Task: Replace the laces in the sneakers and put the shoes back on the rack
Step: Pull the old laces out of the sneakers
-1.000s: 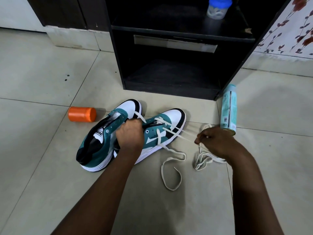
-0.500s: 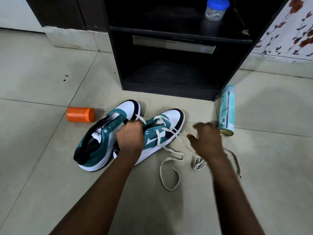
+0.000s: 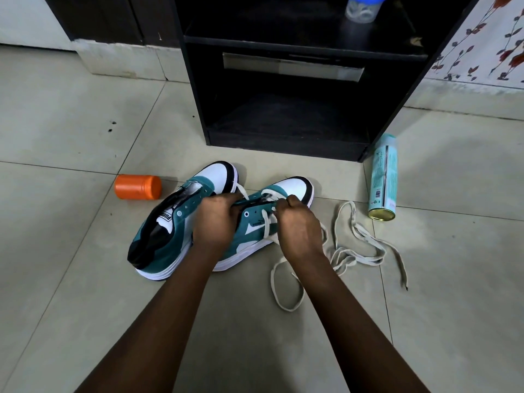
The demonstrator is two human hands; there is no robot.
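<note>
left sneaker point(image 3: 181, 219): teal upper, white toe w/ black edge, white sole, black-and-white tongue label
right sneaker point(image 3: 255, 222): same teal/white/black mix, white side stripe
laces point(image 3: 357, 245): off-white
rack point(image 3: 283, 143): black
bottle point(image 3: 138, 187): orange
spray can point(image 3: 384, 177): pale teal, gold base
jar point(image 3: 361, 7): clear, blue lid
floor point(image 3: 71, 137): pale grey-beige tiles, few dark specks
wall point(image 3: 487, 38): white w/ red-brown leaf print

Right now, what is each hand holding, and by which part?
Left hand grips the right sneaker at its tongue and eyelet edge. Right hand pinches the lace near the upper eyelets.
</note>
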